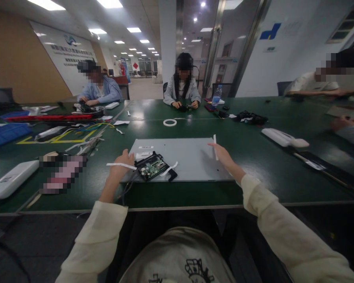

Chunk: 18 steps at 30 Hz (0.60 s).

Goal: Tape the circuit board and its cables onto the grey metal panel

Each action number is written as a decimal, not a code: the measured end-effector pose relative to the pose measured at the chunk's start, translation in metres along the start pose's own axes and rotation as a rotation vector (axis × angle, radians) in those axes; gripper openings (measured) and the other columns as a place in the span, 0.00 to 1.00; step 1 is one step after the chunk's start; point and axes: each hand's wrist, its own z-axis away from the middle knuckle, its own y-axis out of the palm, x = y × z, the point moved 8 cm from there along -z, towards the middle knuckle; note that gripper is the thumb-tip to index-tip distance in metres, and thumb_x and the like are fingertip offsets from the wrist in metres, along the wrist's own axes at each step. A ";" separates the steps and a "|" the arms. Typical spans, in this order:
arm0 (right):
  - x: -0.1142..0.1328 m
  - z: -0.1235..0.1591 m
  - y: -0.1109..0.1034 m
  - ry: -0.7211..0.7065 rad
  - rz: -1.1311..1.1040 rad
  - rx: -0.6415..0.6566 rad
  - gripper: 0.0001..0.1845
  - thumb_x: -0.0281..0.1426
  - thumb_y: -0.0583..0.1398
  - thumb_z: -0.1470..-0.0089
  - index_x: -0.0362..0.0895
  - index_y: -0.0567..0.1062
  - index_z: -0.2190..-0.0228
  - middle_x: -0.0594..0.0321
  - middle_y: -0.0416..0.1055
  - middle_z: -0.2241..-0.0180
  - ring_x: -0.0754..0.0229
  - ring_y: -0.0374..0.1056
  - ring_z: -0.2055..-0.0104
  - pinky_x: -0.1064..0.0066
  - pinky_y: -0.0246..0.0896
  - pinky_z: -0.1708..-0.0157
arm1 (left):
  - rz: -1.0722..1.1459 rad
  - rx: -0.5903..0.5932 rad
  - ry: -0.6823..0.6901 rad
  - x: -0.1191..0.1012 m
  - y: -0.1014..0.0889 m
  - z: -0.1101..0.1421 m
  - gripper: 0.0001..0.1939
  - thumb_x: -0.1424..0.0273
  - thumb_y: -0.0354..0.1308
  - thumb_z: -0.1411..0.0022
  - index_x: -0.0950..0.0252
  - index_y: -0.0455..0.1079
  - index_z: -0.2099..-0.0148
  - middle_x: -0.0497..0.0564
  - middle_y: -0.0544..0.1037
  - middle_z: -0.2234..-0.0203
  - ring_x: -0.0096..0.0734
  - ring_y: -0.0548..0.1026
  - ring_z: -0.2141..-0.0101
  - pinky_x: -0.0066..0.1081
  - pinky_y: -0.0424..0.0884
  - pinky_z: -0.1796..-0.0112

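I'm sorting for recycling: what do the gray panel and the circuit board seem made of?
Gray panel: perhaps painted metal or plastic; its smooth, matte face leaves that open. Circuit board: probably resin laminate, judging by its green, component-studded surface; sheen unclear.

On your left, the broad pale wall sign (51, 44) carries a blue wave-shaped logo (70, 40) above dark Chinese characters (73, 48), too blurred for you to read surely. To your right, the smooth white wall (301, 51) bears an angular blue logo (270, 32). Before you, the grey flat rectangular panel (191, 159) has a small white barcode label (146, 147); you cannot make out its print.
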 end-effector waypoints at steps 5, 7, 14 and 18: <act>-0.001 -0.007 0.004 -0.060 0.139 -0.072 0.26 0.38 0.42 0.43 0.44 0.74 0.55 0.59 0.65 0.49 0.55 0.58 0.46 0.62 0.48 0.46 | 0.167 -0.054 0.027 -0.001 0.003 -0.013 0.28 0.64 0.45 0.39 0.75 0.52 0.40 0.67 0.69 0.49 0.47 0.68 0.49 0.37 0.65 0.54; 0.000 -0.008 0.004 -0.086 0.154 -0.081 0.27 0.39 0.41 0.43 0.43 0.73 0.55 0.58 0.65 0.49 0.54 0.59 0.46 0.62 0.49 0.46 | 0.204 -0.080 0.058 -0.010 0.007 -0.018 0.28 0.65 0.46 0.39 0.76 0.53 0.41 0.68 0.66 0.47 0.46 0.65 0.46 0.37 0.63 0.51; 0.002 -0.011 0.002 -0.087 0.133 -0.106 0.28 0.40 0.41 0.43 0.43 0.73 0.55 0.57 0.66 0.50 0.55 0.60 0.48 0.63 0.51 0.48 | 0.321 -0.053 0.019 -0.019 0.018 -0.031 0.23 0.66 0.48 0.40 0.71 0.58 0.45 0.62 0.71 0.52 0.43 0.70 0.51 0.38 0.64 0.52; 0.002 -0.012 0.002 -0.062 0.110 -0.093 0.27 0.40 0.42 0.43 0.44 0.73 0.54 0.59 0.66 0.50 0.55 0.61 0.49 0.64 0.51 0.48 | 0.293 -0.060 0.026 -0.015 0.019 -0.028 0.22 0.65 0.46 0.39 0.70 0.58 0.45 0.61 0.71 0.51 0.42 0.68 0.50 0.37 0.63 0.51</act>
